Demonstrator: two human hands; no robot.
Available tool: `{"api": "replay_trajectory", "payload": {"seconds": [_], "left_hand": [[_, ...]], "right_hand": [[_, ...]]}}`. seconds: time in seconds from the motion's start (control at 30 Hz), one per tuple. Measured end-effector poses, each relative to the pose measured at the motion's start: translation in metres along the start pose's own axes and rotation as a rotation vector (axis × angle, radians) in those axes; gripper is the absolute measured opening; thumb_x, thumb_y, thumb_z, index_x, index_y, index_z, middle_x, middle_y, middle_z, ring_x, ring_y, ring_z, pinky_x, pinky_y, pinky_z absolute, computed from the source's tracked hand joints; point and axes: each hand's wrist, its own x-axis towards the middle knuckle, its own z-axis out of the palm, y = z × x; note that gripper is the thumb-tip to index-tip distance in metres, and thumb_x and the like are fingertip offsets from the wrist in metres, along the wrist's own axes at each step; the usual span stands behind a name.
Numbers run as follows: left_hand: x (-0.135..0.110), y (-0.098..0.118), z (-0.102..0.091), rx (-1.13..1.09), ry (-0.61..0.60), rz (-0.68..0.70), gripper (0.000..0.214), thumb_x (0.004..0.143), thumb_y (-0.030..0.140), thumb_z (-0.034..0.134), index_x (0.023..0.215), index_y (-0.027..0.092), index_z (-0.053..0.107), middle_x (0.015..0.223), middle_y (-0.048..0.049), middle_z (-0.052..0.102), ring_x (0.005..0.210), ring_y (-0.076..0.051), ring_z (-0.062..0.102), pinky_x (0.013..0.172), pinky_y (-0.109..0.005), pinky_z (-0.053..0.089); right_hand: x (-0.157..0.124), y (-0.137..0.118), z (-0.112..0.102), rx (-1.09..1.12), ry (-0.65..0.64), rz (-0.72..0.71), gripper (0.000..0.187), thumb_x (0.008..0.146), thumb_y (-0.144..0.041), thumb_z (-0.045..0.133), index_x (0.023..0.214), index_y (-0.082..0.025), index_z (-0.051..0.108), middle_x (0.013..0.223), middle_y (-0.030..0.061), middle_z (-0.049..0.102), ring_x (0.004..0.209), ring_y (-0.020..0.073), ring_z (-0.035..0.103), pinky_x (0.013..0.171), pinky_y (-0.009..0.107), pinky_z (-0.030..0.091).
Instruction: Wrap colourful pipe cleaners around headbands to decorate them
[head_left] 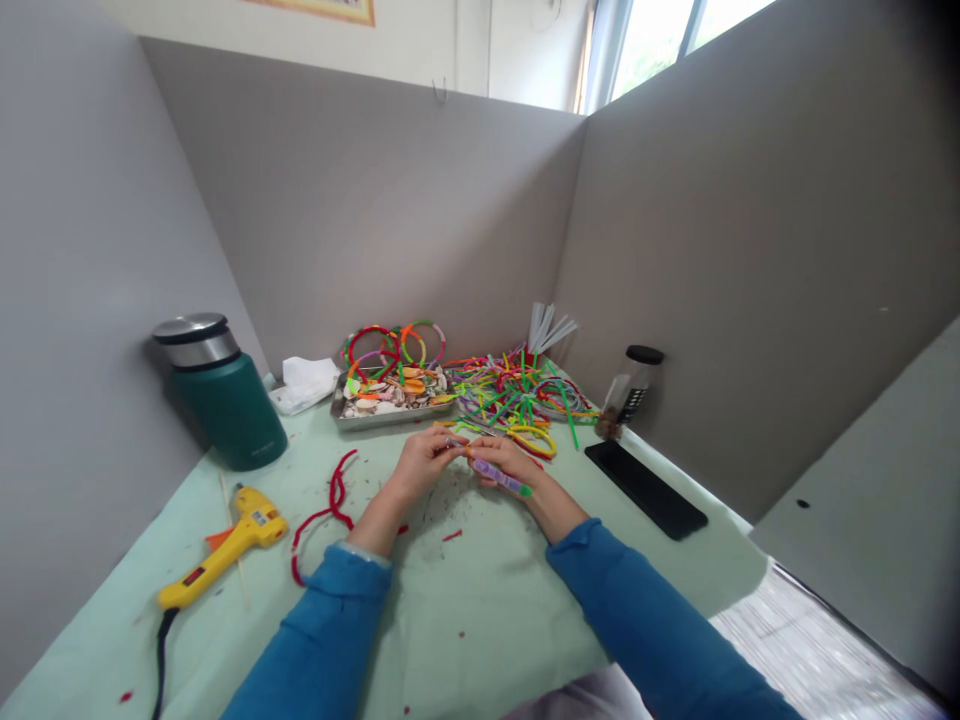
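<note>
In the head view my left hand point(425, 460) and my right hand point(510, 462) meet over the middle of the table, fingers pinched close together. A purple strip with a green end point(501, 477), which looks like wound pipe cleaner, runs out from under my right hand's fingers towards the wrist. My left fingertips pinch a thin greyish strand point(454, 442), and a bit of orange shows between the hands. Whether strand and strip are joined is hidden by the fingers. Left of my left wrist lies a bent red pipe cleaner point(337, 485).
A yellow glue gun point(225, 548) and a green bottle point(229, 400) stand at left. Behind my hands are a metal tray point(397, 418) of shells, coloured rings point(375, 350) and a pile of pipe cleaners point(517, 390). At right are a jar point(630, 390) and a black slab point(645, 490).
</note>
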Motion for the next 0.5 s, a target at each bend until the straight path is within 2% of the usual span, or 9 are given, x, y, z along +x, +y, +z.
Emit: {"api": "replay_trajectory", "payload": {"seconds": [0.1, 0.23, 0.4, 0.5], "left_hand": [[-0.0011, -0.0026, 0.0018, 0.027, 0.023, 0.02, 0.013, 0.077, 0.023, 0.06, 0.078, 0.017, 0.071, 0.081, -0.0054, 0.065, 0.072, -0.013, 0.059, 0.066, -0.024, 0.045], [-0.0019, -0.0046, 0.004, 0.055, 0.052, 0.015, 0.014, 0.077, 0.025, 0.06, 0.082, 0.017, 0.071, 0.08, -0.0052, 0.062, 0.071, -0.013, 0.058, 0.064, -0.024, 0.045], [-0.0019, -0.0055, 0.0057, 0.051, 0.068, 0.002, 0.015, 0.077, 0.027, 0.06, 0.081, 0.017, 0.07, 0.093, -0.0079, 0.062, 0.081, -0.015, 0.059, 0.067, -0.025, 0.045], [-0.0025, -0.0076, 0.0086, 0.029, 0.074, -0.061, 0.015, 0.077, 0.027, 0.06, 0.077, 0.016, 0.07, 0.085, -0.0067, 0.066, 0.076, -0.015, 0.06, 0.068, -0.025, 0.045]], "right_hand": [[0.0002, -0.0044, 0.0002, -0.075, -0.028, 0.001, 0.016, 0.064, -0.028, 0.07, 0.07, -0.015, 0.063, 0.062, 0.0004, 0.053, 0.052, 0.0084, 0.042, 0.047, 0.023, 0.032], [0.0011, -0.0019, 0.0002, -0.024, -0.041, -0.024, 0.017, 0.065, -0.029, 0.069, 0.07, -0.016, 0.061, 0.06, -0.0014, 0.052, 0.047, 0.0063, 0.04, 0.044, 0.021, 0.029], [0.002, 0.003, 0.0016, 0.059, -0.029, -0.018, 0.022, 0.061, -0.029, 0.072, 0.072, -0.015, 0.059, 0.06, -0.0025, 0.054, 0.04, 0.0039, 0.036, 0.038, 0.02, 0.025], [0.0012, 0.0023, 0.0042, 0.062, -0.002, -0.026, 0.024, 0.061, -0.03, 0.072, 0.074, -0.014, 0.058, 0.059, -0.0025, 0.054, 0.04, 0.0044, 0.038, 0.037, 0.019, 0.026]]}}
